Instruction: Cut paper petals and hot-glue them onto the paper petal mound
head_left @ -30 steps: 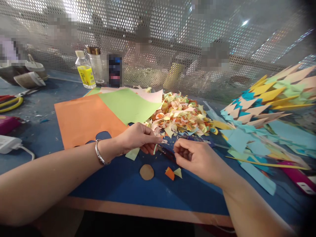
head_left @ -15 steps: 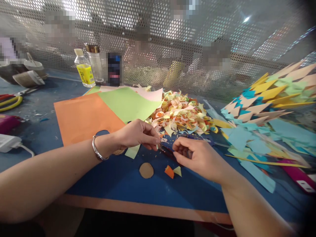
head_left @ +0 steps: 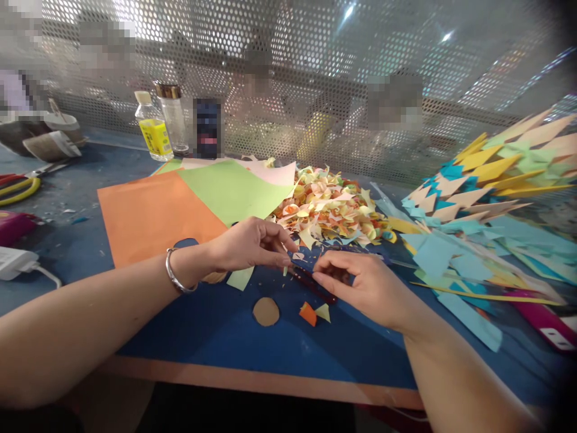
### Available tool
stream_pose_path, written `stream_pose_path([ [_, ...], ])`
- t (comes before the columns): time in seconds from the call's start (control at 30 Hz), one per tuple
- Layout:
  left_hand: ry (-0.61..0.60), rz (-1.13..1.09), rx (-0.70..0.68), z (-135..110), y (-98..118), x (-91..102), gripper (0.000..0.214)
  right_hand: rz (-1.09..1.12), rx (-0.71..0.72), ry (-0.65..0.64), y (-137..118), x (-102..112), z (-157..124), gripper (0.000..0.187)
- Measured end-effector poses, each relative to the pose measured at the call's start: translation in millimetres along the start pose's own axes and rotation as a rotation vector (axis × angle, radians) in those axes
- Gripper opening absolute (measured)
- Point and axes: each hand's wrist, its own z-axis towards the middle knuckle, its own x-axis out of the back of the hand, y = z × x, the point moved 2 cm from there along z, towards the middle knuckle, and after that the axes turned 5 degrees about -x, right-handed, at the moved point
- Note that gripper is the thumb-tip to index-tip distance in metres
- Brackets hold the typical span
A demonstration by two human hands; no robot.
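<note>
My left hand (head_left: 250, 243), a silver bangle on its wrist, hovers over the blue mat. Its thumb and fingers are drawn together, with a tiny pale scrap of paper (head_left: 285, 272) at the thumb tip. Facing it, my right hand (head_left: 360, 285) is curled, thumb against forefinger; what it pinches is too small to make out. A thin dark red object (head_left: 315, 285) lies below and between the hands, its kind unclear. Nearer the table edge are a round cardboard disc (head_left: 266, 311), an orange paper scrap (head_left: 308, 314) and a pale yellow triangle (head_left: 323, 312).
Orange (head_left: 157, 216) and green (head_left: 234, 189) paper sheets lie left of a heap of folded paper pieces (head_left: 331, 207). A spiky paper construction (head_left: 487, 174) stands at right. Bottle (head_left: 154, 129), glass jar (head_left: 175, 123), phone (head_left: 208, 127), scissors (head_left: 22, 189) and perforated metal screen (head_left: 288, 84) lie beyond.
My left forefinger has lifted slightly from the thumb. The right hand has shifted a little left, and more of the dark red object shows. The table things stay put.
</note>
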Motion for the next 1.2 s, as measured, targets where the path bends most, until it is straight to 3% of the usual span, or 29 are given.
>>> stream_pose_path([
  [0.27, -0.078, 0.092, -0.047, 0, 2, 1.7, 0.026, 0.023, 0.023, -0.008, 3, -2, 1, 0.016],
  [0.5, 0.021, 0.034, 0.000, 2, 4, -1.2, 0.018, 0.039, 0.030, -0.015, 3, -3, 2, 0.016],
  [0.83, 0.004, 0.046, 0.028, 3, -4, 0.5, 0.027, 0.061, 0.039, -0.018, 5, -4, 3, 0.016],
  [1.2, 0.045, 0.027, 0.032, 5, -11, 1.2, 0.018, 0.018, 0.022, 0.003, 11, -5, 5, 0.017],
])
